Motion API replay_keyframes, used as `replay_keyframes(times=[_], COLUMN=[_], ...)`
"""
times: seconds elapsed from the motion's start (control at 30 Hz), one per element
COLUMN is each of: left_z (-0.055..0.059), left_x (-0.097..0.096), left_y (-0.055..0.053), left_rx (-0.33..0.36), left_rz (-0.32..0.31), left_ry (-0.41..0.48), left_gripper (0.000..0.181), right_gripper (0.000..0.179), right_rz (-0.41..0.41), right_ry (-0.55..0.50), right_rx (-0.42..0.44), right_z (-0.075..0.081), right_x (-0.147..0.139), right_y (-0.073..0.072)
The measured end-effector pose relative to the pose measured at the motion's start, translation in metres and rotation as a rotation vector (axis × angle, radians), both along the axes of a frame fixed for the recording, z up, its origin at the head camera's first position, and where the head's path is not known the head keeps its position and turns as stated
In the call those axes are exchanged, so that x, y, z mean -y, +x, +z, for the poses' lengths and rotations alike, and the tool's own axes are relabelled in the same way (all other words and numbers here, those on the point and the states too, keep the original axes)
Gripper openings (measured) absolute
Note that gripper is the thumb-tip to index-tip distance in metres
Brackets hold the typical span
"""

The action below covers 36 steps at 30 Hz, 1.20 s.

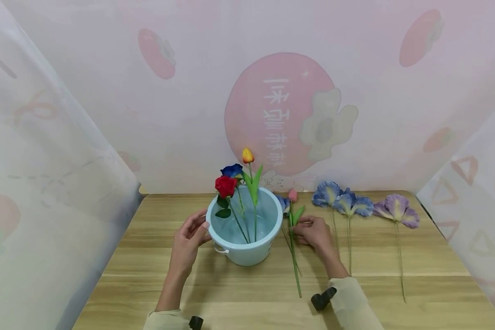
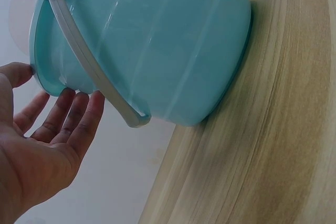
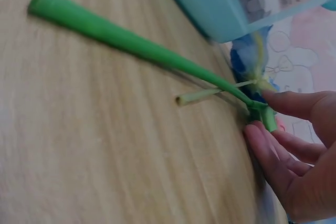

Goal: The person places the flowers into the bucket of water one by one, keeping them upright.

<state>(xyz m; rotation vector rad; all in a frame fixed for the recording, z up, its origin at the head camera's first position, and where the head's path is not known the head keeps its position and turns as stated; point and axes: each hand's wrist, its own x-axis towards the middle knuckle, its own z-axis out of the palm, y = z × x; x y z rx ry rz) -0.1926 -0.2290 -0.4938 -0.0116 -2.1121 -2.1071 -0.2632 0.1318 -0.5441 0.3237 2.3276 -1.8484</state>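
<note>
A light blue bucket (image 1: 247,257) stands on the table, holding a red rose (image 1: 226,186), a blue flower (image 1: 232,170) and a yellow-orange tulip (image 1: 248,156). My left hand (image 1: 188,238) holds the bucket's rim at its left side, thumb and fingertips against it; the left wrist view shows the white handle (image 2: 84,51) hanging beside the fingers. To the right of the bucket, my right hand (image 1: 313,231) pinches a pink tulip (image 1: 293,195) by its green stem near the leaves. Its stem (image 3: 131,45) slants across another thin stem (image 3: 199,96), that of a blue flower (image 3: 247,59) partly hidden behind the tulip.
Two blue flowers (image 1: 327,193) (image 1: 353,203) and a purple flower (image 1: 396,211) lie on the wooden table (image 1: 148,284) to the right, stems toward me. A printed cloth backdrop (image 1: 189,114) rises behind the table and along both sides.
</note>
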Motion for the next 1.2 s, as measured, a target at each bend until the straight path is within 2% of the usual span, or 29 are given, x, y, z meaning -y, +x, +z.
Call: replay_keyframes(times=[0.13,0.33,0.57,0.87,1.2], left_z=[-0.001,-0.001,-0.001,0.0,-0.001], left_x=[0.0,0.0,0.0,0.0,0.0], left_y=[0.0,0.0,0.0,0.0,0.0], left_rx=[-0.002,-0.002,0.01,0.003,0.008], left_rz=[-0.002,0.002,0.01,0.004,0.004], left_ry=[0.0,-0.001,-0.008,-0.001,0.001], left_gripper=[0.045,0.044,0.045,0.044,0.044], right_gripper=[0.041,0.036,0.035,0.037,0.037], right_rz=[0.0,-0.01,-0.012,-0.013,-0.027], right_ry=[0.036,0.062,0.067,0.122,0.078], right_rx=[-0.025,-0.018,-0.024,-0.074,-0.055], right_z=[-0.002,-0.001,-0.001,-0.001,0.005], right_x=[0.004,0.005,0.006,0.011,0.005], right_y=[-0.002,-0.001,0.0,0.0,0.005])
